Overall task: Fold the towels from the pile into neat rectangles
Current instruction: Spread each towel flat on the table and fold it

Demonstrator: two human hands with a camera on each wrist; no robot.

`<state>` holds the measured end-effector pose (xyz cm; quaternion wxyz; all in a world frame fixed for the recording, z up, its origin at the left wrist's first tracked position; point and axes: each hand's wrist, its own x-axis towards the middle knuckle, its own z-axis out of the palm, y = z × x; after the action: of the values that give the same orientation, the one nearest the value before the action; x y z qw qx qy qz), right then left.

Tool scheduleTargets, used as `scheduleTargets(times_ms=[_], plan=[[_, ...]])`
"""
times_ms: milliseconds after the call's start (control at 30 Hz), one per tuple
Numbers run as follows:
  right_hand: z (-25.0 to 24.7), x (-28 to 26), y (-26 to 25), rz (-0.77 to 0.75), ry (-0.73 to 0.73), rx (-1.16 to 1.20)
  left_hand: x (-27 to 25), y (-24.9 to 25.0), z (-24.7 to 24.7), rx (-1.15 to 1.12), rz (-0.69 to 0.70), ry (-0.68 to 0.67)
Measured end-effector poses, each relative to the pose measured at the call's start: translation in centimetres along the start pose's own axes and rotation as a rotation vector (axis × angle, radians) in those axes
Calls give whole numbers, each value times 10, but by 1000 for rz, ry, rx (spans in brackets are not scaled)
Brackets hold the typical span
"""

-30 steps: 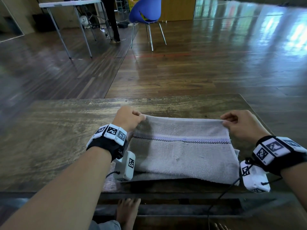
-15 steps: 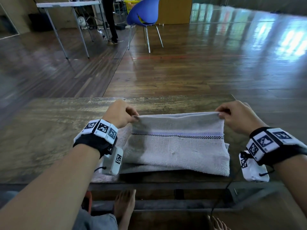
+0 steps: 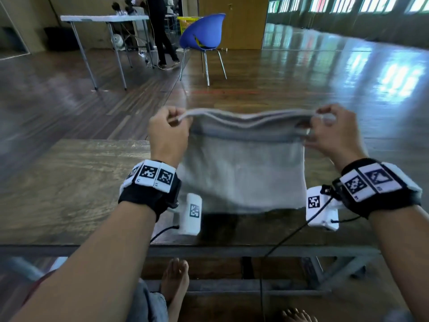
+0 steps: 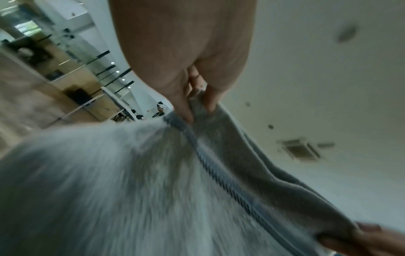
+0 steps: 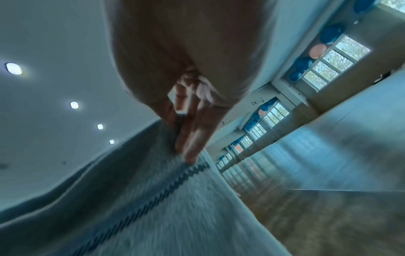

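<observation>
A pale grey towel (image 3: 241,173) with a dark checked stripe (image 4: 221,175) hangs in the air above the wooden table (image 3: 69,182), folded double along its top edge. My left hand (image 3: 171,126) pinches the top left corner between thumb and fingers (image 4: 186,110). My right hand (image 3: 325,129) pinches the top right corner, its fingers (image 5: 190,138) lying along the cloth by the stripe (image 5: 153,194). The towel's lower edge hangs near the table's front. No pile of towels is in view.
The table's front edge (image 3: 209,248) and metal frame are close to me, with my bare feet (image 3: 174,277) below. Beyond the table are a blue chair (image 3: 202,36), a white folding table (image 3: 104,19) and a standing person (image 3: 160,31) on the wooden floor.
Both hands have risen and moved away from me, lifting the towel's top edge off the table so that it now hangs. The striped side is turned away from the head view.
</observation>
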<state>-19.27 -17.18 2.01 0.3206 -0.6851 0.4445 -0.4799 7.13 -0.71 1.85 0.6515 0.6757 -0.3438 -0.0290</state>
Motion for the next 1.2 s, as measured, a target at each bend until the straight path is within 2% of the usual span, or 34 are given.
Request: scheduleTargets(times_ms=[100, 167, 233, 300, 367, 433, 533, 633, 733, 800, 900, 1000, 1100, 1200], plan=[[-9, 1, -28, -241, 62, 246, -1, 25, -12, -418, 94, 76], [-13, -2, -35, -387, 66, 346, -2, 31, -20, -513, 129, 56], [-17, -7, -28, -435, 51, 326, -3, 26, -28, -498, 128, -20], [-22, -16, -7, -379, 22, 184, -4, 13, -35, -274, 94, -145], [-30, -25, 24, -303, -34, -44, -5, -9, -39, 114, 64, -319], [-39, -35, 54, -273, -201, -310, -8, -32, -43, 328, 4, -565], [-51, -50, 74, -242, -525, -500, -13, -54, -46, 425, -68, -826], [-57, -52, 70, -139, -715, -456, -14, -60, -49, 511, -160, -1025], [-64, -47, 67, 52, -913, -376, -14, -60, -52, 495, -344, -1239], [-68, -46, 70, 211, -1037, -333, -15, -60, -52, 447, -499, -1325], [-63, -44, 80, 231, -1008, -335, -14, -62, -47, 472, -556, -1331], [-50, -38, 92, 179, -912, -377, -7, -69, -38, 539, -500, -1245], [-34, -29, 101, 115, -801, -469, 0, -78, -22, 625, -327, -1056], [-23, -19, 110, 17, -625, -603, 4, -84, -1, 646, -187, -846]])
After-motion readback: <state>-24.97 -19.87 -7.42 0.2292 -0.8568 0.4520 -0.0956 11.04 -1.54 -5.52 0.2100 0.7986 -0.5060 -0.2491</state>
